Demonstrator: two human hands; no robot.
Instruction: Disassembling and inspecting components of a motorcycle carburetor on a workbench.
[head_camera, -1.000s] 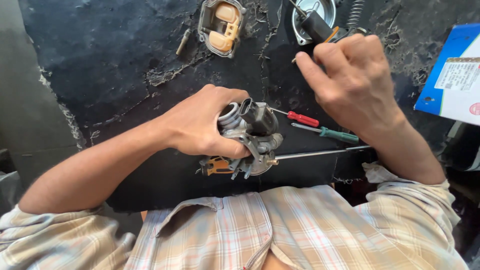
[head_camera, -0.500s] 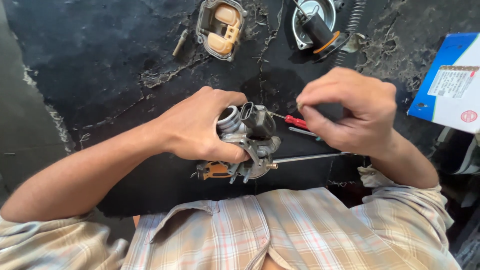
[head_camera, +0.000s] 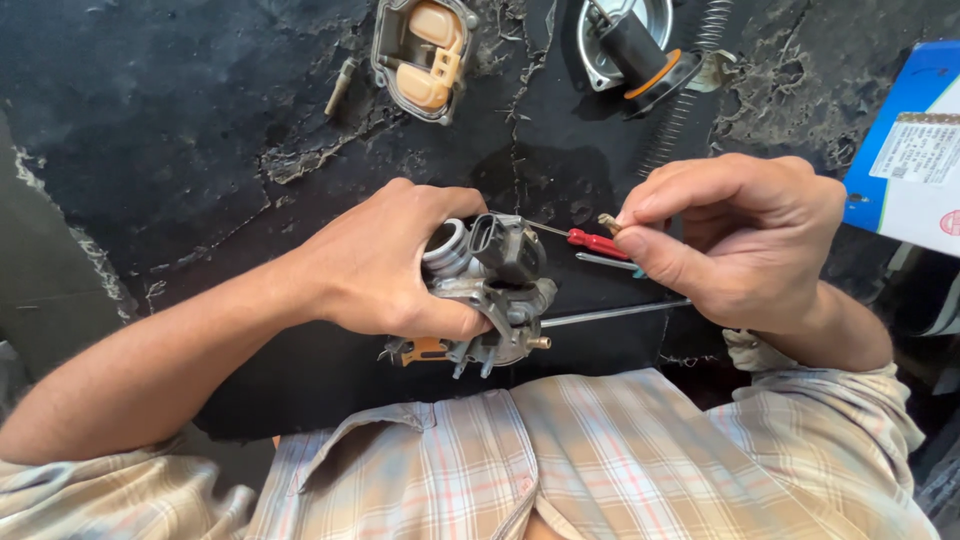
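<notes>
Now carburetor (head_camera: 495, 300) clamped in left hand (head_camera: 385, 265), small brass screw (head_camera: 608, 222) pinched in right hand (head_camera: 745, 240).

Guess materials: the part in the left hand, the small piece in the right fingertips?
Carburetor body in the left hand: looks like cast metal, dull grey and grainy, with a black cap, likely plastic. Small piece pinched by the right hand: brass-like by its yellowish sheen; too small to be sure.

Repair workshop — grimy bench (head_camera: 180, 130), screwdrivers (head_camera: 597, 243), engine parts (head_camera: 425, 55).
</notes>
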